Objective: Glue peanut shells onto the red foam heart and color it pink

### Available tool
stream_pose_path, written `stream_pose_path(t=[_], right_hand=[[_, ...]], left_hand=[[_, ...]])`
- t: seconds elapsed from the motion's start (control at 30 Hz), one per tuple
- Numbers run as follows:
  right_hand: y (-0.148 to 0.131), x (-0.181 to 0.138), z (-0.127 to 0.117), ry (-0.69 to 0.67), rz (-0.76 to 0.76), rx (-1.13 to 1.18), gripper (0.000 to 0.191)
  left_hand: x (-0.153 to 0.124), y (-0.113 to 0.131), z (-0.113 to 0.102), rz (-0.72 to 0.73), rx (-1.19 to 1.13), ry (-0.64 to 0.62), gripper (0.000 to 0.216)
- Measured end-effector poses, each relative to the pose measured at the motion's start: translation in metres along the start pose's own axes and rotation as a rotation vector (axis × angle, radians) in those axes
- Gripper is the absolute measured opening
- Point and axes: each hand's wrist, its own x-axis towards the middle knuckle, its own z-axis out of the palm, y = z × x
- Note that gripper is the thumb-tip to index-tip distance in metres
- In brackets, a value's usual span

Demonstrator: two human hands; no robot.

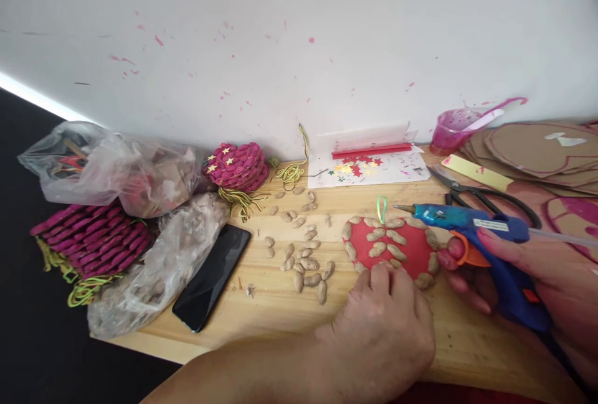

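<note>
Head view: wooden table [271, 307], front edge low in view. Left hand [387, 323]: fingers bunched downward; whether they pinch anything, cannot tell. Right hand [555, 273]: closed round blue glue gun [504, 286]. Red heart [413, 243]: on table, left hand over its near edge. Black phone [212, 276]: slantwise, just inside front edge. Loose peanuts [308, 263]: between phone and heart, wood showing around.
</note>
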Motion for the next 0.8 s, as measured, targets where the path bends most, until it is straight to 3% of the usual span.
stream_pose_path(t=[0.27, 0.43, 0.8], right_hand=[[-0.0019, -0.0085, -0.0004, 0.005, 0.06, 0.033, 0.032], [0.0023, -0.0077, -0.0038, -0.096, 0.067, 0.07, 0.028], [0.0014, -0.0092, -0.0029, -0.195, -0.027, 0.081, 0.029]], left_hand=[[-0.0002, 0.0002, -0.0022, -0.001, -0.01, -0.043, 0.03], [-0.0014, 0.0012, 0.001, -0.004, -0.013, -0.047, 0.03], [-0.0006, 0.0015, 0.0071, -0.028, -0.001, 0.013, 0.028]])
